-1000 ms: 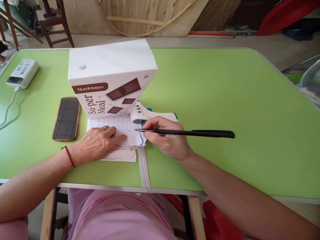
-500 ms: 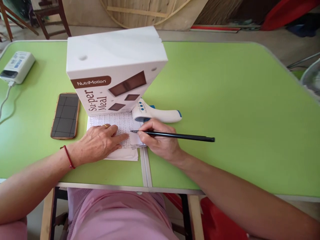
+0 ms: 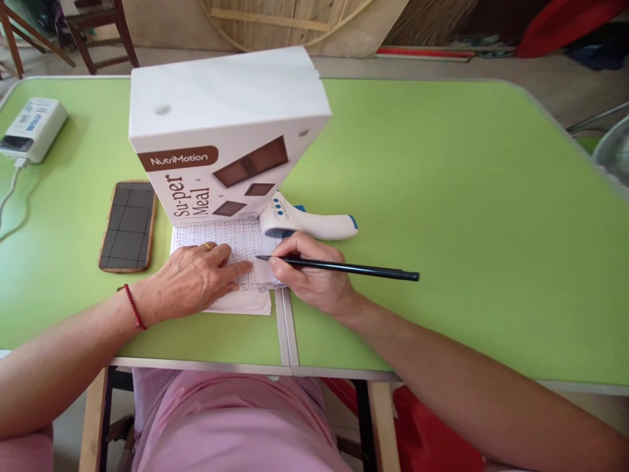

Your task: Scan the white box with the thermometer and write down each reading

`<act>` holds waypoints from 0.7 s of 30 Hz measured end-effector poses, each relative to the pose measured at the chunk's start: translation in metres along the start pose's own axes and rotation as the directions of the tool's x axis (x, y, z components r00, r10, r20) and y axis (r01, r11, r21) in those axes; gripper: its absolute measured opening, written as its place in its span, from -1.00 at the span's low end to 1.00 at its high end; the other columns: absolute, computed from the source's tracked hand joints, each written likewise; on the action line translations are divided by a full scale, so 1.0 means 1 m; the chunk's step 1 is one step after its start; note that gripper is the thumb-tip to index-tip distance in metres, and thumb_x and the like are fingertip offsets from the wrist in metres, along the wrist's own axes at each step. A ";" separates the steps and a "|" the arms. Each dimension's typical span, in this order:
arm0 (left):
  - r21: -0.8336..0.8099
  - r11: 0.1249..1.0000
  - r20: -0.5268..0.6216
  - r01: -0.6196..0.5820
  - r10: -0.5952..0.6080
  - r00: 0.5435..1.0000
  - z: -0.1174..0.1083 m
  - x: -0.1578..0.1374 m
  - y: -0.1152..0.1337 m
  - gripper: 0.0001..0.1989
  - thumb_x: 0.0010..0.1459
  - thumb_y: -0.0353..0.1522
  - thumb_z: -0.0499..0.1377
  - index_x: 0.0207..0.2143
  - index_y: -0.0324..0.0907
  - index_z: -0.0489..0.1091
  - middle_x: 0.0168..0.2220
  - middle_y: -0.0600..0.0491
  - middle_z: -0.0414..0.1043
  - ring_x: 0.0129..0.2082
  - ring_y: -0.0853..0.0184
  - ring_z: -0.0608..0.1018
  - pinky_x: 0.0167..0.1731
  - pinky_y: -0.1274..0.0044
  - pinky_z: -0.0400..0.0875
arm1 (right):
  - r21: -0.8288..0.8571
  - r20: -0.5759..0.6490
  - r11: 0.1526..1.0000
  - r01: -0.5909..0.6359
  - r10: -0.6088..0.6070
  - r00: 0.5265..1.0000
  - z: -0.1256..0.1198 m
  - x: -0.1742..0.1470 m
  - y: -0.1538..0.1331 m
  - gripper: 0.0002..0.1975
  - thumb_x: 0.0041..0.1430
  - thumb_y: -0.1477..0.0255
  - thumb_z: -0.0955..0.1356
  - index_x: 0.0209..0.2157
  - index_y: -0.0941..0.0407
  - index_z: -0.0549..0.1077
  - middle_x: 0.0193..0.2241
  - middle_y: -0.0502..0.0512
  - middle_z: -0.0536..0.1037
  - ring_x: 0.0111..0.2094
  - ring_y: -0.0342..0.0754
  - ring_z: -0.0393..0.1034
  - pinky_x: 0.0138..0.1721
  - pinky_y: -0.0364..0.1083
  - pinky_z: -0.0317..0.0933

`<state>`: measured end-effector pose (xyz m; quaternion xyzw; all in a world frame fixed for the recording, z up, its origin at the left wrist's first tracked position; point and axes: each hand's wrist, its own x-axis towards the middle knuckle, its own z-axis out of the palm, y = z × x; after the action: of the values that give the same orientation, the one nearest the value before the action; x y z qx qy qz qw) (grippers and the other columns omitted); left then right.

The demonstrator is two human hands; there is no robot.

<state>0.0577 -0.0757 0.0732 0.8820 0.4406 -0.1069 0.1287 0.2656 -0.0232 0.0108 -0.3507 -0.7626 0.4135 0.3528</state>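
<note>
Dense handwriting covers the sheet of paper [image 3: 246,244] at the table's middle, with more paper [image 3: 248,303] under its near edge. My left hand [image 3: 199,278] lies flat on the sheet, fingers stretched to the right. In my right hand [image 3: 314,272] a black pen [image 3: 354,267] is pinched between thumb and fingers; its tip meets the paper just beyond my left index finger. A tall white box [image 3: 228,170] stands at the sheet's far edge. Beside it, close to my right hand, lies a white and blue infrared thermometer [image 3: 314,223].
A phone in a brown case [image 3: 128,226] lies left of the paper. Farther left is a white power bank [image 3: 34,130] with a cable [image 3: 10,187]. The green folding table [image 3: 442,196] has a metal seam [image 3: 284,328]. Chairs [image 3: 101,36] stand beyond it.
The pen's rear end has dipped slightly and shifted a little left. The whole view has moved very slightly; my left hand keeps its place on the paper.
</note>
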 end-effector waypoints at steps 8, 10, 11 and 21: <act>0.002 1.000 -0.014 -0.015 0.015 1.000 0.000 -0.001 -0.002 -0.68 0.36 -0.25 -0.01 0.10 -0.05 0.34 -0.33 0.02 0.32 -0.45 0.27 0.41 -0.53 0.46 0.32 | 0.038 0.010 0.999 -0.036 0.036 0.999 -0.001 -0.001 0.000 -0.88 0.04 0.53 0.29 -0.55 0.10 0.32 -0.65 -0.10 0.39 -0.65 -0.24 0.20 -0.63 -0.22 0.08; -0.006 1.000 -0.006 -0.013 0.013 1.000 0.000 0.000 -0.002 -0.67 0.37 -0.25 -0.02 0.11 -0.05 0.34 -0.32 0.02 0.33 -0.45 0.26 0.42 -0.53 0.45 0.32 | 0.035 -0.018 0.999 -0.040 0.041 0.999 0.000 -0.001 0.000 -0.88 0.04 0.54 0.29 -0.54 0.10 0.32 -0.65 -0.10 0.38 -0.66 -0.24 0.20 -0.64 -0.23 0.08; -0.010 1.000 -0.001 -0.011 0.011 1.000 -0.001 0.000 -0.002 -0.67 0.37 -0.25 -0.02 0.11 -0.05 0.34 -0.32 0.02 0.33 -0.45 0.26 0.42 -0.52 0.45 0.32 | 0.030 -0.029 0.999 -0.041 0.042 0.999 0.000 -0.001 0.000 -0.88 0.04 0.55 0.29 -0.54 0.10 0.32 -0.65 -0.10 0.38 -0.66 -0.25 0.20 -0.64 -0.23 0.08; -0.011 1.000 -0.001 -0.016 0.016 1.000 0.000 -0.001 -0.003 -0.67 0.38 -0.25 -0.03 0.11 -0.05 0.34 -0.31 0.01 0.34 -0.43 0.27 0.42 -0.51 0.47 0.32 | 0.028 0.010 0.998 -0.062 0.062 0.998 -0.001 0.000 0.000 -0.88 0.04 0.51 0.29 -0.55 0.10 0.30 -0.64 -0.09 0.37 -0.63 -0.22 0.21 -0.61 -0.20 0.11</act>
<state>0.0549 -0.0747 0.0729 0.8849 0.4340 -0.1031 0.1341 0.2663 -0.0234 0.0111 -0.3675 -0.7469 0.4365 0.3413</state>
